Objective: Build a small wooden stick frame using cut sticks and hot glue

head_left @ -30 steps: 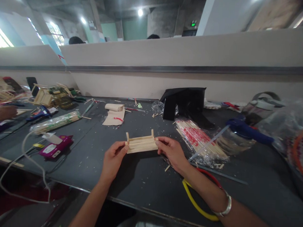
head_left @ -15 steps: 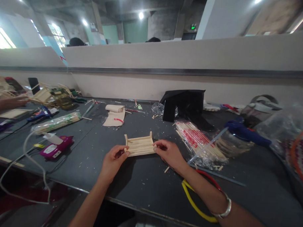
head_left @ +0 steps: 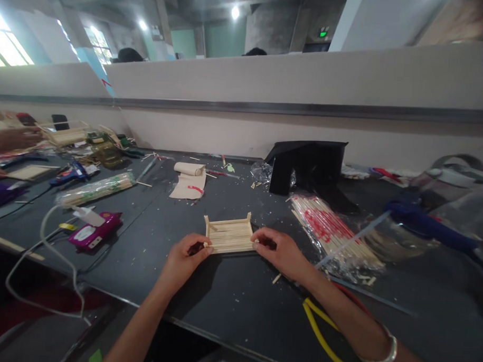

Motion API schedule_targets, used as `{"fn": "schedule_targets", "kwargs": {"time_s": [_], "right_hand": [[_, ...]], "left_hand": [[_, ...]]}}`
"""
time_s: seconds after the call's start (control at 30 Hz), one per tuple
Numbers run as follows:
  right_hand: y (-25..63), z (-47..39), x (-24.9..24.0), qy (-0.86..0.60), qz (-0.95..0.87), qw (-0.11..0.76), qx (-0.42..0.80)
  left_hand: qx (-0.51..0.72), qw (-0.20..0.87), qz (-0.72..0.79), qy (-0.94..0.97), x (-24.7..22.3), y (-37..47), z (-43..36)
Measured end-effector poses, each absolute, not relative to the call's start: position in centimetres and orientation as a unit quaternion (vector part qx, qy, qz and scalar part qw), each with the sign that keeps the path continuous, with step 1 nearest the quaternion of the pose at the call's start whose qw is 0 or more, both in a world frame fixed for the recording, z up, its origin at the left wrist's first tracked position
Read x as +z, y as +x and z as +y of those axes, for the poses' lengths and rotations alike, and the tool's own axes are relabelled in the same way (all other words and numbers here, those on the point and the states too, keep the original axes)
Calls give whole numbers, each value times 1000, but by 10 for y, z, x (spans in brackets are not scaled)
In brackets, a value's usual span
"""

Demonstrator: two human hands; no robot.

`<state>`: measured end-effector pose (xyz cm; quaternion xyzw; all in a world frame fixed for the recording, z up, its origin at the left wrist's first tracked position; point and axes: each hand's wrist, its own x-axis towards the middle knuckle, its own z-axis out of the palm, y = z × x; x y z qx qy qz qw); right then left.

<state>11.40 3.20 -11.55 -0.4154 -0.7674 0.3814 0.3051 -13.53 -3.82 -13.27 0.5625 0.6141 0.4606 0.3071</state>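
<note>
Between my hands is a small wooden stick frame [head_left: 229, 235], a flat slatted panel with short upright posts at its far corners. My left hand [head_left: 188, 253] pinches its near left corner between thumb and fingers. At the near right corner, my right hand [head_left: 277, 250] grips it in the same way. My fingers partly cover both near corners. To the right of my right hand lies a plastic bag of wooden sticks [head_left: 335, 229] with red print. A blue glue gun [head_left: 430, 222] with a pale glue stick lies past it.
A magenta power strip [head_left: 95, 231] with a white plug and cable lies left. Behind are a partly rolled sheet [head_left: 189, 180] and a black angular object [head_left: 307, 167]. Bagged sticks [head_left: 98, 189] lie back left, near another person's hand [head_left: 15, 140]. A yellow loop [head_left: 319, 331] hangs near my right forearm.
The whole view has shifted, so the table things appear a little further right. My hands still hold the stick frame by its near corners. The other person's hand at far left has moved slightly.
</note>
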Motion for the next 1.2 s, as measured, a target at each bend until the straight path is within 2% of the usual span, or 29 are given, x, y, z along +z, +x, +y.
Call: {"fn": "schedule_targets", "kwargs": {"time_s": [0.67,1.2], "right_hand": [[113,34,-117,-413,-781,305,357],[116,33,-120,-407,-769,306,386]], "left_hand": [[417,237,618,623,-131,-138,-38],[417,230,626,618,-135,-138,-44]]}}
